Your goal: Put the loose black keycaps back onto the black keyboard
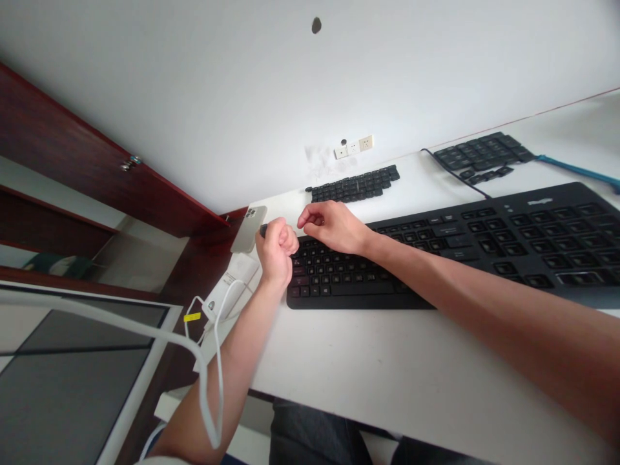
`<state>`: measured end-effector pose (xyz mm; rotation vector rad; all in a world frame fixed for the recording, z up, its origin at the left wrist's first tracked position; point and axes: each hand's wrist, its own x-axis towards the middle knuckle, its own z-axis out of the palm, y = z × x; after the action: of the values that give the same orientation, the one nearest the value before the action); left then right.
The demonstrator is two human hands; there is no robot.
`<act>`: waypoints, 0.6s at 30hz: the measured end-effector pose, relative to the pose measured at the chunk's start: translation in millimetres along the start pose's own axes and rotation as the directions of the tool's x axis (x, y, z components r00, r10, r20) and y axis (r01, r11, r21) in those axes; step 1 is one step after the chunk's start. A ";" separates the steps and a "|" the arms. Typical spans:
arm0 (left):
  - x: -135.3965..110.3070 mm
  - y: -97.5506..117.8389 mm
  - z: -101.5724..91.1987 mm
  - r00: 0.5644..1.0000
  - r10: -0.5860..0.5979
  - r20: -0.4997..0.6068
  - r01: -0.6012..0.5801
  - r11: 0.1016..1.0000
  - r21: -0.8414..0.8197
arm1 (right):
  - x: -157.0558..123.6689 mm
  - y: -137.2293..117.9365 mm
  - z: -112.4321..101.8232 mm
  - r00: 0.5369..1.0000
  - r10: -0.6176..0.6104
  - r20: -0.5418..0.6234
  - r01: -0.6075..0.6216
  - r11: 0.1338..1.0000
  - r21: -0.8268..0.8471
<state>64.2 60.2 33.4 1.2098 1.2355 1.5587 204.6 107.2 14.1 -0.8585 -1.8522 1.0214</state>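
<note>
My left hand [277, 250] is closed in a fist above the left end of a black keyboard [368, 302], and a small black piece that looks like a keycap [263, 230] sticks out at its far side. Just to its right, my right hand [336, 226] hovers over the upper left keys, its fingers curled and the thumb near the index fingertip. Whether something small sits between those fingertips is hidden. On the keyboard's right part, many key positions show bare sockets. Loose black keycaps [356, 186] lie in rows behind it, and a second group of keycaps [484, 158] lies further right.
A phone [249, 229] and a white power strip [227, 290] with white cables lie along the desk's left edge. A blue stick-like tool [578, 171] lies at the back right. The wall carries sockets [353, 147]. A reddish-brown door [111, 155] stands at left.
</note>
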 end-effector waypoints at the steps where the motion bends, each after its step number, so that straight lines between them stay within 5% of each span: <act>1: -0.3 -0.6 -0.1 1.000 0.005 -0.010 -0.005 1.000 0.001 | -0.1 0.2 0.2 1.000 -0.002 0.000 0.002 1.000 0.004; 18: 2.1 4.6 -5.2 0.993 -0.105 -0.045 0.087 0.950 -0.300 | 0.6 -0.1 1.2 1.000 0.018 -0.003 -0.018 1.000 0.007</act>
<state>58.5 60.1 38.0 0.9018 1.0351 1.6498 203.2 107.3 14.0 -0.8738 -1.8405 1.0367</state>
